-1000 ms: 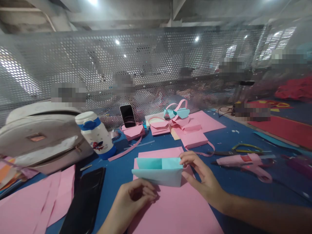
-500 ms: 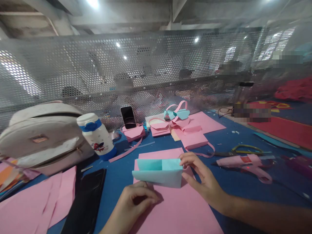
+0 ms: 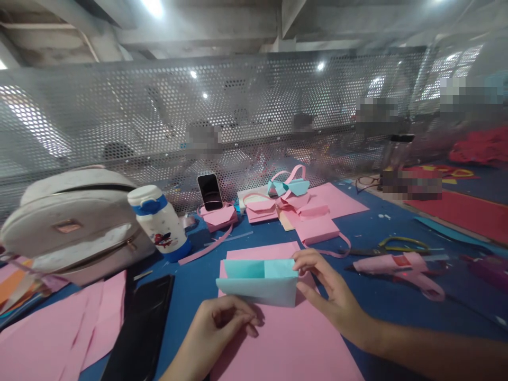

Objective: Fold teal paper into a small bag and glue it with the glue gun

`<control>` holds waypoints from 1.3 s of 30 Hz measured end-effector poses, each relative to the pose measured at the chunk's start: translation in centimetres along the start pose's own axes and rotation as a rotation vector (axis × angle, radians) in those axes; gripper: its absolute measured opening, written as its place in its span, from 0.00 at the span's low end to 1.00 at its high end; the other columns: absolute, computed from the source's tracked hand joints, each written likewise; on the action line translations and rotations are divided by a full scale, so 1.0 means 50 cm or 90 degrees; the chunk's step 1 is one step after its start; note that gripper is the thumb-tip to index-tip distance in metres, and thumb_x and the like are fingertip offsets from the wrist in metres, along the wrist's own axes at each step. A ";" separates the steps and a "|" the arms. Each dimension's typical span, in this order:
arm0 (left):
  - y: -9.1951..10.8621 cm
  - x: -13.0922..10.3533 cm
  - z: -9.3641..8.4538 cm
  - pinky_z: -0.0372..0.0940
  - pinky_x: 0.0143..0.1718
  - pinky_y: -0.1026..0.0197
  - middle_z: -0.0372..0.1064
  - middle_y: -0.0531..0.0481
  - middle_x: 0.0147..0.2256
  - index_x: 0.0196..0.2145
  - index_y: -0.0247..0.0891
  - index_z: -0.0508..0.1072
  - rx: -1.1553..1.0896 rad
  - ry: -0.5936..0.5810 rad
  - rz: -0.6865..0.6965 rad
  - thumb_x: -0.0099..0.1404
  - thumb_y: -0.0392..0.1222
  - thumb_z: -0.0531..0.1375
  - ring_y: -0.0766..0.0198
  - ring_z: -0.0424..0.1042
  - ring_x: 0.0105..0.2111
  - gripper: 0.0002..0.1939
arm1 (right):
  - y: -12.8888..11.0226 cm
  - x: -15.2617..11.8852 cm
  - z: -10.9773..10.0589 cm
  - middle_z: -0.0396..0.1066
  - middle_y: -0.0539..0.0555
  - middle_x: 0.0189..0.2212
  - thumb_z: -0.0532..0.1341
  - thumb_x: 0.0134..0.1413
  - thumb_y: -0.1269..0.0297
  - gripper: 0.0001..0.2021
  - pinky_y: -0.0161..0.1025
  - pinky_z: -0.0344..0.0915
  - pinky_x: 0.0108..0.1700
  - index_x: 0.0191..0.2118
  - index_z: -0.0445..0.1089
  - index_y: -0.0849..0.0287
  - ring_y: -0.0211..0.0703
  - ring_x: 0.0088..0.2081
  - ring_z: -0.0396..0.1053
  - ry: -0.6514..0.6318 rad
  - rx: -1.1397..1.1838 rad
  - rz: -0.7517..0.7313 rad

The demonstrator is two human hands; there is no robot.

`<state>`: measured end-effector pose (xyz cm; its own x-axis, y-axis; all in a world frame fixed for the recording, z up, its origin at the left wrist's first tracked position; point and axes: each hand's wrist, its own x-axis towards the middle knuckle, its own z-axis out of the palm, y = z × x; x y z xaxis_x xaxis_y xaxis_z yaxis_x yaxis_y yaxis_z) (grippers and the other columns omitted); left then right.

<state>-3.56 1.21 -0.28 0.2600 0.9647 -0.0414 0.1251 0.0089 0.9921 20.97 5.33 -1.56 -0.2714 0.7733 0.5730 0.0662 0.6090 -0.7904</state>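
Observation:
A light-blue folded paper piece (image 3: 257, 291), shaped like a small open pocket, stands on a large pink paper sheet (image 3: 293, 338). My right hand (image 3: 329, 296) grips its right edge between thumb and fingers. Just in front of the pocket, my left hand (image 3: 224, 325) rests low over the pink sheet with its fingers curled in. Nothing shows in the left fingers, and the pocket's lower left front lies close behind them.
To the right lie a pink glue gun (image 3: 400, 264) and scissors (image 3: 400, 246). Small pink paper bags (image 3: 260, 210) stand behind the sheet. At left are a bottle (image 3: 161, 225), a backpack (image 3: 79, 227), a black phone-like slab (image 3: 138, 328) and pink sheets (image 3: 59, 328). A perforated metal screen (image 3: 246, 106) closes the back.
My left hand has drawn back slightly from the blue pocket's front, its fingers shifting. The right hand keeps its grip, and the view has moved slightly.

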 end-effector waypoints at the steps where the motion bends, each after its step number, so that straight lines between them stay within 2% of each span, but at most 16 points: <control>1: 0.000 0.001 -0.001 0.71 0.34 0.62 0.80 0.41 0.31 0.30 0.33 0.81 -0.009 -0.007 0.006 0.62 0.54 0.66 0.60 0.78 0.28 0.18 | 0.000 0.000 0.000 0.66 0.52 0.44 0.58 0.62 0.70 0.08 0.36 0.64 0.49 0.45 0.67 0.50 0.44 0.49 0.66 0.001 0.000 0.000; 5: -0.011 0.005 -0.005 0.71 0.35 0.60 0.80 0.40 0.33 0.37 0.32 0.81 -0.052 -0.026 0.023 0.63 0.55 0.65 0.59 0.78 0.29 0.20 | 0.000 0.002 0.000 0.66 0.52 0.44 0.59 0.62 0.70 0.08 0.37 0.64 0.49 0.45 0.67 0.50 0.44 0.49 0.66 0.006 0.000 -0.003; 10: -0.024 0.006 -0.007 0.71 0.34 0.60 0.80 0.40 0.32 0.39 0.33 0.81 -0.097 -0.039 0.035 0.65 0.52 0.65 0.60 0.78 0.28 0.17 | 0.004 0.000 0.000 0.66 0.53 0.44 0.59 0.62 0.69 0.08 0.37 0.64 0.48 0.45 0.67 0.50 0.45 0.49 0.66 -0.001 -0.001 -0.002; 16: -0.014 0.003 -0.008 0.71 0.36 0.62 0.81 0.42 0.34 0.34 0.36 0.83 -0.031 -0.053 0.034 0.64 0.50 0.65 0.60 0.79 0.31 0.13 | 0.005 0.000 0.001 0.65 0.51 0.45 0.58 0.62 0.70 0.09 0.35 0.63 0.49 0.45 0.66 0.49 0.43 0.50 0.65 -0.002 0.008 -0.005; 20: -0.003 0.003 -0.007 0.71 0.40 0.61 0.82 0.44 0.33 0.30 0.38 0.84 0.049 -0.051 0.024 0.63 0.41 0.65 0.57 0.80 0.35 0.08 | 0.003 -0.001 0.000 0.65 0.51 0.45 0.58 0.62 0.70 0.09 0.36 0.63 0.49 0.45 0.66 0.49 0.43 0.50 0.65 -0.005 0.010 0.000; 24: -0.003 0.003 -0.006 0.72 0.37 0.64 0.82 0.47 0.28 0.26 0.38 0.83 0.054 -0.010 0.001 0.57 0.35 0.68 0.59 0.80 0.32 0.03 | 0.003 -0.001 0.000 0.65 0.51 0.45 0.58 0.62 0.70 0.09 0.35 0.63 0.49 0.45 0.66 0.48 0.42 0.50 0.65 -0.004 0.014 0.001; 26: -0.010 0.002 -0.006 0.72 0.35 0.64 0.81 0.47 0.26 0.24 0.36 0.82 0.014 0.008 -0.017 0.54 0.36 0.70 0.59 0.80 0.29 0.03 | 0.003 0.000 0.001 0.65 0.50 0.44 0.58 0.62 0.71 0.09 0.35 0.63 0.49 0.45 0.66 0.48 0.42 0.49 0.65 -0.003 0.014 0.001; 29: -0.024 0.000 -0.005 0.72 0.29 0.63 0.80 0.45 0.23 0.22 0.34 0.80 -0.050 0.026 -0.033 0.51 0.40 0.73 0.60 0.79 0.24 0.08 | 0.002 0.002 0.001 0.65 0.50 0.44 0.58 0.62 0.70 0.09 0.34 0.63 0.49 0.45 0.66 0.49 0.41 0.49 0.65 -0.004 0.014 0.001; 33: -0.038 -0.002 -0.003 0.67 0.20 0.68 0.77 0.43 0.18 0.19 0.33 0.74 -0.082 0.048 -0.048 0.50 0.42 0.74 0.63 0.76 0.17 0.14 | 0.000 0.001 0.000 0.65 0.50 0.44 0.58 0.62 0.71 0.09 0.34 0.62 0.49 0.45 0.67 0.49 0.41 0.47 0.66 -0.001 0.012 0.000; 36: -0.044 -0.002 -0.003 0.62 0.15 0.71 0.76 0.42 0.17 0.20 0.34 0.71 -0.106 0.055 -0.051 0.51 0.47 0.73 0.63 0.74 0.15 0.18 | -0.001 0.000 0.000 0.65 0.50 0.44 0.58 0.62 0.71 0.09 0.33 0.62 0.49 0.45 0.67 0.49 0.41 0.47 0.66 0.000 0.011 -0.003; 39: -0.044 0.001 -0.004 0.63 0.15 0.70 0.77 0.42 0.19 0.22 0.33 0.73 -0.121 0.046 -0.052 0.53 0.50 0.72 0.62 0.75 0.16 0.19 | -0.002 0.001 0.001 0.65 0.50 0.44 0.58 0.61 0.71 0.09 0.34 0.62 0.49 0.45 0.67 0.49 0.41 0.48 0.66 0.003 0.011 -0.005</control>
<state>-4.01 1.28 -2.45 0.1858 0.9752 -0.1203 -0.0414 0.1301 0.9906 20.88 5.27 -1.46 -0.2675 0.7691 0.5805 0.0470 0.6122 -0.7893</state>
